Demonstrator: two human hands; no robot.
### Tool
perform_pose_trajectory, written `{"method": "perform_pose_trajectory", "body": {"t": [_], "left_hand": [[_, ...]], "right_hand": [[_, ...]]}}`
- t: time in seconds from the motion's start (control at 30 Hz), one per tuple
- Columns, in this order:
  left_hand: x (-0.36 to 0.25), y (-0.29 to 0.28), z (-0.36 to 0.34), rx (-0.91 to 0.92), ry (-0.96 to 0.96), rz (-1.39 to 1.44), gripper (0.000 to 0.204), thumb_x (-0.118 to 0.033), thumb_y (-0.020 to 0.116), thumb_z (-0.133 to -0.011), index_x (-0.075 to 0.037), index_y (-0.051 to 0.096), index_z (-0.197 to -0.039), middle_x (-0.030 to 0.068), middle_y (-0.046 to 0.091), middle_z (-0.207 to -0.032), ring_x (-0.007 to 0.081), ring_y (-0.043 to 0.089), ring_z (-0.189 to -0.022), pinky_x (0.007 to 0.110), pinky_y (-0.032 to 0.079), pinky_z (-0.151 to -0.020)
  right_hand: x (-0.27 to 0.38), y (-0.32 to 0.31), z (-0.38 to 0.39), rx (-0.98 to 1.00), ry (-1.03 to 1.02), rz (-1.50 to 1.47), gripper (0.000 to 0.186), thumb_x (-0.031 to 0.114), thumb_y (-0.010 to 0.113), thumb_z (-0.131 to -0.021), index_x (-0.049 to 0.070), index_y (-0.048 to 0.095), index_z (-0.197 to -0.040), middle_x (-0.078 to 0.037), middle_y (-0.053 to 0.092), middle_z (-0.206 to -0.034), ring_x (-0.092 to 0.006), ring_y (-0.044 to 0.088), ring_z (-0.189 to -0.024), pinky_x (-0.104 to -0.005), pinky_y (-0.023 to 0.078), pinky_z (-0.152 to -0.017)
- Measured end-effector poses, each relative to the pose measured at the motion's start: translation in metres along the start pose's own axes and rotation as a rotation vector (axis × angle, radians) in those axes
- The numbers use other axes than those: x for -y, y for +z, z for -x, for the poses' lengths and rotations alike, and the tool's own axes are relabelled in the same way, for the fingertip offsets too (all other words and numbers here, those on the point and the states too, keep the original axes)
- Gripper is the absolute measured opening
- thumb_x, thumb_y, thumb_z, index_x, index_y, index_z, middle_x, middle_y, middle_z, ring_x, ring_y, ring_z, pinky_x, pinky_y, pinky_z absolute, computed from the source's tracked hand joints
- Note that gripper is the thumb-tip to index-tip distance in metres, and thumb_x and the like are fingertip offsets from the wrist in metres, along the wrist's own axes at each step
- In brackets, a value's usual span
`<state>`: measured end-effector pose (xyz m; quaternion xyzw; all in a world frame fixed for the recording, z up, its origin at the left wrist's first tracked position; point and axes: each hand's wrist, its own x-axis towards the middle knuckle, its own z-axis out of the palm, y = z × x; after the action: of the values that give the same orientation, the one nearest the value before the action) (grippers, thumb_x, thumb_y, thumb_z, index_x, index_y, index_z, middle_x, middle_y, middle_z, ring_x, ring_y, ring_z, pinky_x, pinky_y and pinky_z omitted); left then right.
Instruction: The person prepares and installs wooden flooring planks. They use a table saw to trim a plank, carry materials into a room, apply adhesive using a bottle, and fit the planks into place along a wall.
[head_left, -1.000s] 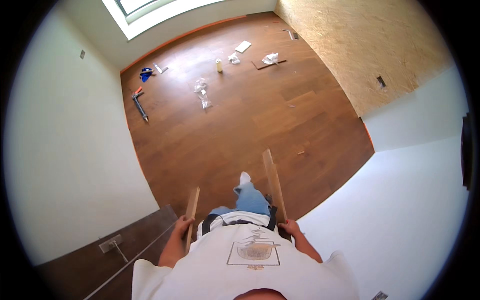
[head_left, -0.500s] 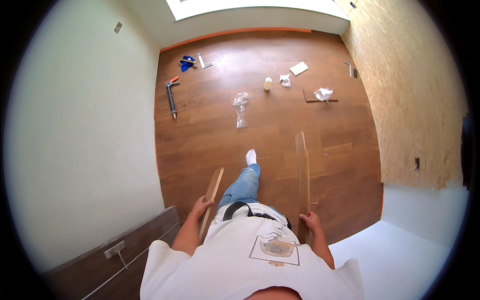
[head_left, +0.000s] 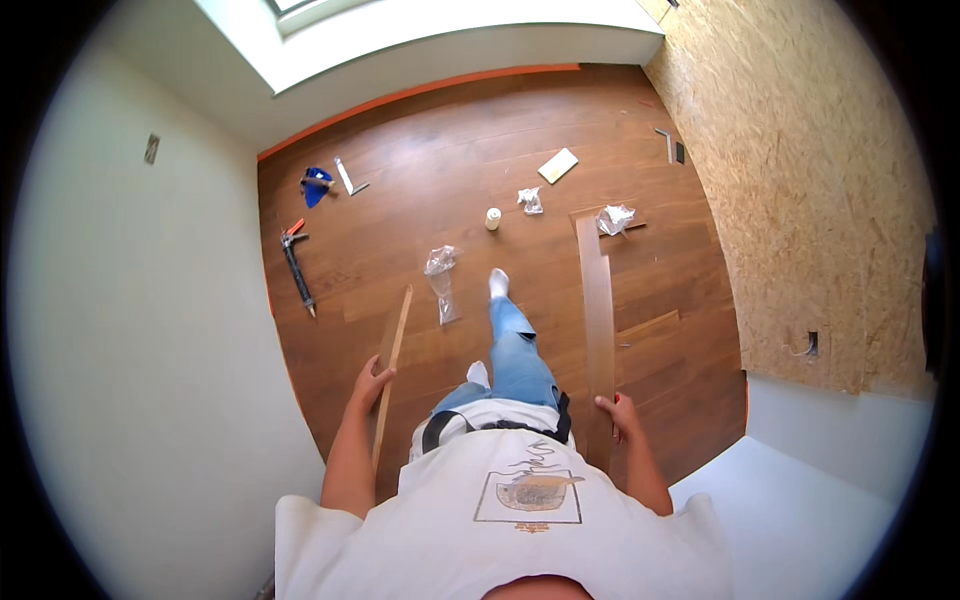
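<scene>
My left hand (head_left: 373, 378) is closed round a narrow wooden board (head_left: 393, 350), held on edge and slanting forward beside my left hip. On the other side, my right hand (head_left: 621, 414) grips a longer, wider wooden board (head_left: 597, 310), which reaches forward past my feet. Something small and red also shows at the right hand, too small to name. Both boards are brown, close to the colour of the wood floor (head_left: 480, 130). My body hides the near end of the left board.
At left lie a caulking gun (head_left: 296, 275), a blue item (head_left: 316, 188) and a square (head_left: 346, 178). Clear plastic wrapping (head_left: 440, 270), a small bottle (head_left: 493, 219), a pale pad (head_left: 558, 166) and a plastic bag (head_left: 614, 219) lie ahead. A chipboard wall (head_left: 790, 200) stands at right.
I have stepped forward, my other foot now leading, and the view has turned slightly. Both boards have come along in my hands, the right one's far end now near the plastic bag.
</scene>
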<state>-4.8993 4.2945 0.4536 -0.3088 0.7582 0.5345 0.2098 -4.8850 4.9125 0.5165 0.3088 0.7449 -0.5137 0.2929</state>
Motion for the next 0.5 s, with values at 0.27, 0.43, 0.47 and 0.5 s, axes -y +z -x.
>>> {"method": "perform_pose_trajectory", "body": {"t": [0.27,0.43,0.47,0.5], "left_hand": [[-0.070,-0.021,-0.051,-0.030,-0.245,0.163,0.084,-0.037,0.075,-0.084,0.002,0.041,-0.151,0.0186,0.057,-0.137,0.0262,0.055,-0.125,0.037,0.043,-0.107],[-0.133,-0.035,-0.089,-0.041,-0.267,0.297,0.079,-0.034,0.075,-0.084,0.001,0.046,-0.148,0.0136,0.060,-0.131,0.0229,0.057,-0.119,0.035,0.045,-0.101],[-0.138,-0.041,-0.098,-0.074,-0.279,0.329,0.072,-0.032,0.074,-0.085,-0.001,0.049,-0.144,0.0090,0.062,-0.125,0.0200,0.058,-0.112,0.034,0.046,-0.095],[-0.135,-0.048,-0.111,-0.122,-0.264,0.367,0.067,-0.031,0.073,-0.086,-0.002,0.051,-0.142,0.0080,0.062,-0.122,0.0194,0.059,-0.109,0.034,0.048,-0.092]], "right_hand": [[0.169,-0.051,-0.195,0.066,0.018,-0.182,0.049,0.040,0.077,-0.086,-0.002,0.069,-0.111,-0.010,0.073,-0.096,-0.0195,0.069,-0.084,-0.0368,0.056,-0.074],[0.286,-0.074,-0.290,0.061,0.085,-0.291,0.050,0.042,0.077,-0.086,-0.001,0.069,-0.111,-0.010,0.072,-0.095,-0.0201,0.069,-0.082,-0.0365,0.056,-0.073],[0.302,-0.077,-0.314,0.058,0.069,-0.297,0.050,0.042,0.077,-0.087,-0.001,0.069,-0.111,-0.009,0.072,-0.095,-0.0200,0.069,-0.082,-0.0362,0.056,-0.073],[0.322,-0.081,-0.341,0.059,0.043,-0.306,0.049,0.042,0.077,-0.087,0.000,0.069,-0.111,-0.009,0.072,-0.095,-0.0200,0.069,-0.082,-0.0360,0.056,-0.073]]}}
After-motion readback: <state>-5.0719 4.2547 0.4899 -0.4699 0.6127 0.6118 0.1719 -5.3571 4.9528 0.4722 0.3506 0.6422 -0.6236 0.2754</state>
